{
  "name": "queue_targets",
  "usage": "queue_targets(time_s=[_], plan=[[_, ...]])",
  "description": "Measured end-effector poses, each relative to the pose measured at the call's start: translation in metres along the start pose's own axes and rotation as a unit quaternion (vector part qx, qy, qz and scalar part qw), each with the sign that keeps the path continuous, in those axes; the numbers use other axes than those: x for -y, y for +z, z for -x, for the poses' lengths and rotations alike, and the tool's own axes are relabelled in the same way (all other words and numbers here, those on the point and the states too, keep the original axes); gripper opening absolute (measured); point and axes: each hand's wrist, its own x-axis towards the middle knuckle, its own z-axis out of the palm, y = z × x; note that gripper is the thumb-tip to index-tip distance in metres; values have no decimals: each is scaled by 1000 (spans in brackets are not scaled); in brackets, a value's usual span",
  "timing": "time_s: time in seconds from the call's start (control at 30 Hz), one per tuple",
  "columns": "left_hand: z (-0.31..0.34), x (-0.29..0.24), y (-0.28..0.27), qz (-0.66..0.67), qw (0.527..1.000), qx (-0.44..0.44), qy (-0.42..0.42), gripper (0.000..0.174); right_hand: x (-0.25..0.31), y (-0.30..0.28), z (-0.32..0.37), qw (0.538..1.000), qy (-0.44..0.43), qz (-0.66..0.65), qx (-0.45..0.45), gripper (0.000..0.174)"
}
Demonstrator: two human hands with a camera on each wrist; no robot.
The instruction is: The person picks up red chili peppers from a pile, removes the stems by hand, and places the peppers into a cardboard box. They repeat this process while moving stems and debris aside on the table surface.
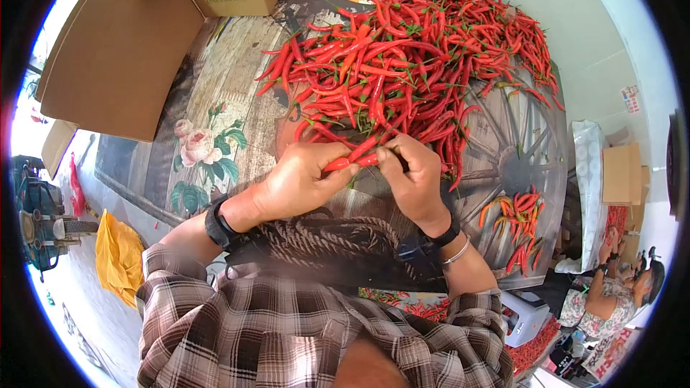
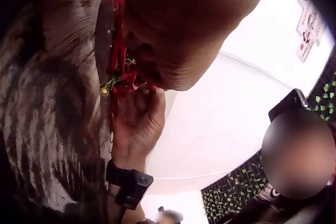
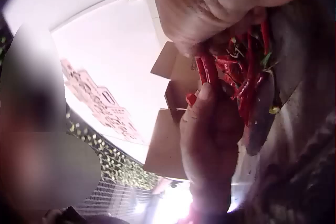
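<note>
My left hand [image 1: 298,176] pinches red chili peppers [image 1: 363,148] between thumb and fingers, at the near edge of a large heap. From the other side my right hand [image 1: 417,181] has its thumb and bent fingers on the same chilies' other ends. In the right wrist view, two chilies [image 3: 207,69] stretch side by side between the hands, and a blunt red end [image 3: 191,99] pokes out beside the left thumb. The left wrist view shows my right hand [image 2: 137,121] close under the left, fingertips against red chili; the left hand's fingertips are partly hidden there.
The big chili heap [image 1: 431,50] spreads over the printed tabletop [image 1: 237,65]. A small chili pile [image 1: 521,215] lies at right. Cardboard boxes [image 1: 122,50] stand at left and behind. Coiled rope [image 1: 330,241] shows below my hands. Another person [image 1: 604,302] sits at far right.
</note>
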Motion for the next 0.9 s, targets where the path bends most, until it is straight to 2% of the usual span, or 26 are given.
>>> queue_targets(time_s=[0.03,0.07,0.13,0.17,0.23,0.27,0.3,0.33,0.37,0.43,0.47,0.5,0.53,0.57,0.63,0.67,0.73,0.83,0.87,0.9], plan=[[0,0,1,0,1000,0,-1,18,1,0,0,987,-81,137,-13,7],[1,1,4,-1,1000,-11,12,19,0,-1,-2,987,-81,137,-13,7],[2,-1,5,-2,999,-21,24,19,-4,-5,-5,935,-195,294,-29,5],[3,-4,4,-9,999,-22,30,19,-6,-6,-5,935,-194,294,-29,5],[3,-7,2,-16,999,-24,35,19,-11,-6,-6,973,-144,177,-37,5],[2,-7,2,-12,999,-25,20,19,-7,-4,-5,973,-145,176,-35,5],[2,-6,1,-7,1000,-26,4,19,2,-1,-3,999,-16,38,-26,6],[2,-7,0,-8,1000,-28,3,19,8,1,-1,988,115,-101,-16,8],[1,-7,-2,-3,1000,-15,-8,19,10,0,-1,988,115,-101,-15,8],[1,-4,-1,2,1000,0,-18,19,11,-3,-1,964,174,-193,52,11],[2,1,0,-12,1000,16,23,19,9,-2,0,964,175,-193,51,11],[2,4,1,-27,997,31,64,19,6,0,1,979,140,-147,31,11],[2,4,1,-26,997,32,63,19,4,1,2,989,105,-99,10,10],[1,3,1,-22,997,36,61,19,2,2,1,989,106,-100,10,10],[1,1,2,-18,997,41,59,18,-1,2,-1,1000,-7,-26,9,9],[0,0,3,-7,998,46,46,18,-2,3,-1,1000,-7,-27,9,9],[0,1,4,4,998,51,32,18,-3,5,-1,991,-113,62,36,8],[1,9,6,12,997,64,41,17,0,7,3,995,-79,45,39,10],[1,9,6,10,996,60,69,17,0,6,3,995,-79,45,38,10],[1,9,6,8,994,56,97,17,0,5,3,999,-28,12,44,14]])
